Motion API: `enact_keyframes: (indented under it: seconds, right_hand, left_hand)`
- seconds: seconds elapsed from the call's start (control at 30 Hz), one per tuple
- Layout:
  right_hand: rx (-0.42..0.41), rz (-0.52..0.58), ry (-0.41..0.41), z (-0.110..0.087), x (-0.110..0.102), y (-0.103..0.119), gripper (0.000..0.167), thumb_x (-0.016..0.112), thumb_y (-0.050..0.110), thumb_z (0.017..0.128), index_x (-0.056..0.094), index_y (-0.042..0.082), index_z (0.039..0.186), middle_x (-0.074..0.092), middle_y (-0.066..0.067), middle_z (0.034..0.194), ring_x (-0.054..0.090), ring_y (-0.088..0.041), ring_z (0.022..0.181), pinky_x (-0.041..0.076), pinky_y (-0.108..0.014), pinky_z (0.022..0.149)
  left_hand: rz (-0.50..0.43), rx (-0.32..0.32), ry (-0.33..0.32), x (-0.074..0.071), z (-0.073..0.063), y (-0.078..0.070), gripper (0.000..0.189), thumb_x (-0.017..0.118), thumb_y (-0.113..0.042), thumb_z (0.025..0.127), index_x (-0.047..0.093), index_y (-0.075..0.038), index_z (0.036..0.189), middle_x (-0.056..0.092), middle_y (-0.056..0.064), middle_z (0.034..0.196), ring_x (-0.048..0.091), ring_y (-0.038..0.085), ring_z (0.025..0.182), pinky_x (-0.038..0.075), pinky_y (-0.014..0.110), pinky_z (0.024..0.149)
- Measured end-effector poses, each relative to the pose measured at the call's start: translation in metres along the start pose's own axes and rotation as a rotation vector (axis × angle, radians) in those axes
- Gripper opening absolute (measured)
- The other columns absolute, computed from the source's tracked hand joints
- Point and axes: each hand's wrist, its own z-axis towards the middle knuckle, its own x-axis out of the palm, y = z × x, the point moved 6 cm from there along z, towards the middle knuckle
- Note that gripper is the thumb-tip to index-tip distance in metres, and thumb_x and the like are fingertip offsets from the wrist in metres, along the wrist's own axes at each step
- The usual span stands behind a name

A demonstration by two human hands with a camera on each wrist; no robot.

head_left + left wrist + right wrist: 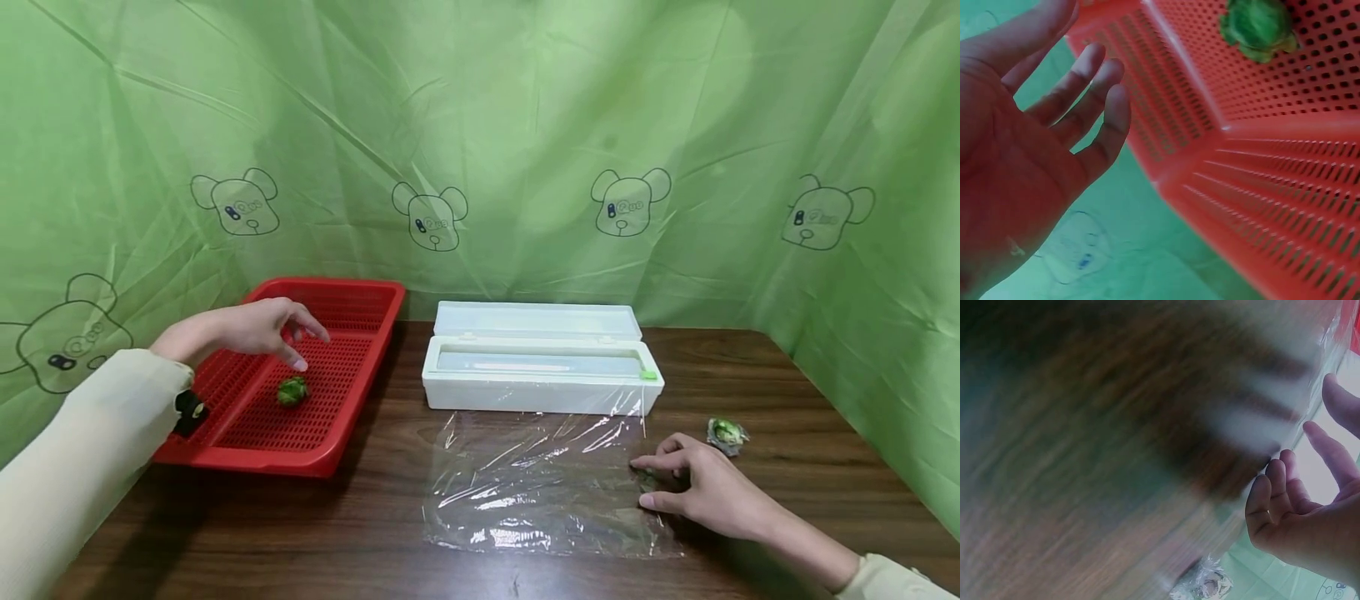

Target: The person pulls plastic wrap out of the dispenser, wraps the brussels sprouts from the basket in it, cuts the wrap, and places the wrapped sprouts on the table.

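Note:
My left hand [258,327] hovers over the red basket [390,333], fingers loosely bent and holding nothing. Just below its thumb, on the basket floor, lies a small leafy green head like a Brussels sprout [292,391]; the left wrist view shows the same sprout [1261,28] apart from the fingers. A sheet of clear plastic wrap [517,492] lies flat on the table. At the sheet's right edge is my right hand [708,487], thumb and fingers apart. A faint greenish patch shows between them; I cannot tell what it is.
A white wrap dispenser box [540,396] with its lid raised stands behind the sheet, which comes out of its front. Right of it, a sprout wrapped in film [727,433] lies on the dark wooden table [810,467]. A green curtain [525,125] encloses the back and sides.

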Motion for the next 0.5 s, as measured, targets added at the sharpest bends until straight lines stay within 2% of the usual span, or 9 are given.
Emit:
enact_keyframes:
  seconds: [0.03,0.23,0.27,0.37,0.47,0.5]
  right_hand:
    - [0.003,0.0,0.0,0.0,0.0,0.0,0.047,0.093,0.037,0.08,0.081,0.013,0.119,0.056,0.005,0.101,0.048,-0.006,0.082,0.043,-0.027,0.067]
    - [0.016,-0.006,0.003,-0.002,0.001,-0.002,0.048,0.093,0.038,0.08,0.082,0.013,0.119,0.057,0.006,0.102,0.05,-0.007,0.084,0.045,-0.028,0.069]
    - [0.015,-0.007,0.002,-0.002,0.001,-0.002,0.048,0.093,0.038,0.08,0.082,0.013,0.119,0.057,0.006,0.102,0.05,-0.007,0.084,0.045,-0.028,0.069]
    - [0.007,-0.008,-0.003,-0.002,0.0,-0.002,0.047,0.093,0.039,0.08,0.082,0.013,0.118,0.056,0.006,0.101,0.05,-0.006,0.084,0.045,-0.027,0.069]
    - [-0.001,-0.007,-0.004,-0.002,0.0,-0.002,0.047,0.092,0.039,0.08,0.082,0.013,0.119,0.056,0.006,0.101,0.049,-0.006,0.083,0.044,-0.027,0.068]
    - [-0.003,-0.007,-0.006,-0.002,0.0,-0.002,0.047,0.092,0.039,0.081,0.082,0.013,0.119,0.056,0.006,0.101,0.049,-0.005,0.083,0.044,-0.026,0.068]
  left_hand:
    - [-0.011,0.013,0.012,0.001,0.001,0.006,0.044,0.087,-0.01,0.086,0.073,0.001,0.126,0.051,0.003,0.086,0.045,0.02,0.077,0.042,0.029,0.065]
    - [-0.101,-0.031,0.146,0.015,0.008,0.04,0.047,0.086,-0.008,0.087,0.069,0.008,0.129,0.045,0.0,0.064,0.038,0.01,0.06,0.041,0.026,0.057]
    - [-0.115,-0.063,0.171,0.018,0.009,0.044,0.046,0.086,-0.007,0.087,0.069,0.007,0.128,0.05,0.0,0.066,0.041,0.01,0.061,0.042,0.026,0.058]
    - [-0.123,-0.087,0.222,0.026,0.012,0.05,0.039,0.085,-0.001,0.086,0.071,0.007,0.121,0.068,0.005,0.083,0.055,0.011,0.066,0.05,0.028,0.061]
    - [-0.138,-0.128,0.252,0.033,0.015,0.054,0.035,0.087,0.002,0.083,0.072,0.005,0.114,0.072,0.011,0.101,0.06,0.015,0.075,0.054,0.03,0.066]
    - [-0.144,-0.138,0.261,0.035,0.015,0.056,0.035,0.088,0.003,0.081,0.072,0.005,0.113,0.071,0.011,0.101,0.059,0.016,0.077,0.054,0.031,0.067]
